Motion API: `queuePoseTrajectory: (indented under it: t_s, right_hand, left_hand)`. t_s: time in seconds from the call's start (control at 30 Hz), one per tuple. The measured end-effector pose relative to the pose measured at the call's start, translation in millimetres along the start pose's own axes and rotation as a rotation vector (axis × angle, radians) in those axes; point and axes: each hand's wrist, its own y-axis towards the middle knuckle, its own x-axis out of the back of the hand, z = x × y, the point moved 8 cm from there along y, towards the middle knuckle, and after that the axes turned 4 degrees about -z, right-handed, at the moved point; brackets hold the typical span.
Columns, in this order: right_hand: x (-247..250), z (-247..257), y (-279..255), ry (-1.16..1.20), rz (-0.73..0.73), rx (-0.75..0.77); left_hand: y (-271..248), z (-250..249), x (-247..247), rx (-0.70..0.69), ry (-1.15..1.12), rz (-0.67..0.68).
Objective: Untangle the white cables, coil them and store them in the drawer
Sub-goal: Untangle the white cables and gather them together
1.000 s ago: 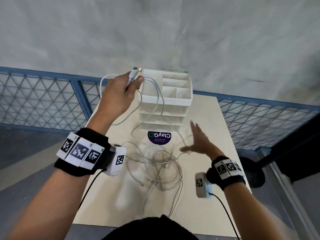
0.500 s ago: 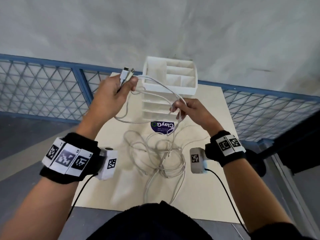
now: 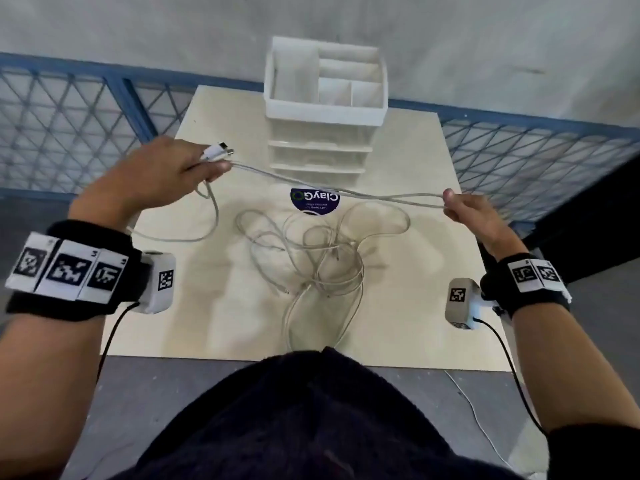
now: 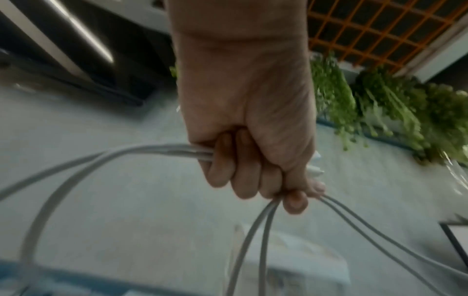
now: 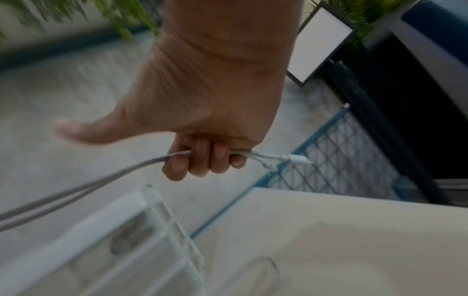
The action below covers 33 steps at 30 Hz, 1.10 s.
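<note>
A white cable [image 3: 322, 187] runs doubled and taut above the table between my two hands. My left hand [image 3: 180, 174] grips its plug ends [image 3: 220, 152] at the left; in the left wrist view my left hand [image 4: 253, 170] has its fingers curled round the strands [image 4: 152, 152]. My right hand [image 3: 464, 211] holds the other end at the right; in the right wrist view my right hand [image 5: 202, 160] has fingers curled round the cable, small connectors [image 5: 291, 159] sticking out. A tangle of white cables [image 3: 318, 258] lies on the table. The white drawer unit [image 3: 322, 140] stands behind, drawers closed.
The beige table [image 3: 415, 306] carries a round dark sticker [image 3: 315, 200] in front of the drawer unit. A blue mesh fence [image 3: 69, 119] runs behind and beside the table. One thin white cord [image 3: 474, 414] lies on the floor at the right.
My hands have moved apart, the right one far to the right and the left one lower, pulling the doubled cable straight. One second ago the right hand was open above the tangle.
</note>
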Motion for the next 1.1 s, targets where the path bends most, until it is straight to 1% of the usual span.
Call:
queuePoseTrajectory:
  t_s: [0.07, 0.1, 0.13, 0.2, 0.27, 0.33, 0.37, 0.43, 0.47, 0.5, 0.53, 0.57, 0.6, 0.67, 0.7, 0.73, 0.77, 0.87, 0.93, 1.0, 1.07, 1.1]
  right_hand:
    - [-6, -41, -11, -0.041, -0.048, -0.144]
    - [-10, -58, -16, -0.099, -0.057, -0.177]
    - [-16, -76, -21, -0.170, -0.039, -0.204]
    - [-34, -107, -33, -0.331, 0.056, -0.242]
    - [-53, -129, -44, -0.477, 0.167, -0.252]
    - [-71, -139, -51, -0.577, 0.231, -0.236]
    - [-78, -138, -51, -0.618, 0.224, -0.220]
    - [-95, -120, -45, -0.653, 0.124, -0.117]
    - [-107, -101, -41, -0.618, 0.077, -0.018]
    - [-125, -79, -36, -0.555, 0.070, 0.093]
    - [-148, -56, -35, -0.475, 0.111, 0.205]
    - [-174, -30, -35, -0.396, 0.203, 0.294]
    - [-204, -9, -39, -0.352, 0.325, 0.363]
    - [-259, 16, -53, -0.385, 0.574, 0.467]
    - [-282, 17, -60, -0.432, 0.680, 0.481]
    - [-297, 14, -64, -0.491, 0.749, 0.493]
    - [-306, 8, -65, -0.545, 0.785, 0.490]
    - [-308, 6, -61, -0.605, 0.784, 0.489]
    - [-307, 11, -61, -0.607, 0.768, 0.544]
    - [-310, 16, -65, -0.645, 0.784, 0.595]
    - [-318, 15, -67, -0.668, 0.809, 0.582]
    - [-323, 13, -67, -0.665, 0.821, 0.548]
  left_hand:
    - [-9, 7, -47, 0.032, 0.026, 0.231]
    - [-16, 11, -69, 0.058, 0.040, 0.340]
    - [-25, 13, -90, 0.073, 0.046, 0.439]
    - [-44, 17, -125, 0.088, 0.058, 0.615]
    - [-65, 19, -151, 0.105, 0.086, 0.751]
    - [-80, 19, -170, 0.115, 0.109, 0.816]
    - [-84, 19, -177, 0.115, 0.119, 0.823]
    - [-88, 18, -186, 0.115, 0.143, 0.812]
    - [-88, 17, -188, 0.114, 0.157, 0.801]
    - [-87, 15, -190, 0.111, 0.171, 0.786]
    - [-85, 12, -190, 0.108, 0.180, 0.770]
    - [-82, 11, -190, 0.108, 0.184, 0.750]
    - [-81, 10, -189, 0.115, 0.183, 0.734]
    - [-77, 12, -189, 0.135, 0.174, 0.706]
    - [-77, 13, -188, 0.142, 0.168, 0.700]
    - [-76, 14, -187, 0.150, 0.157, 0.692]
    - [-76, 15, -186, 0.157, 0.143, 0.687]
    - [-75, 16, -185, 0.169, 0.076, 0.661]
    - [-74, 17, -186, 0.172, 0.054, 0.657]
    - [-73, 18, -188, 0.168, 0.043, 0.663]
    - [-72, 19, -188, 0.161, 0.032, 0.670]
    - [-71, 19, -188, 0.159, 0.025, 0.669]
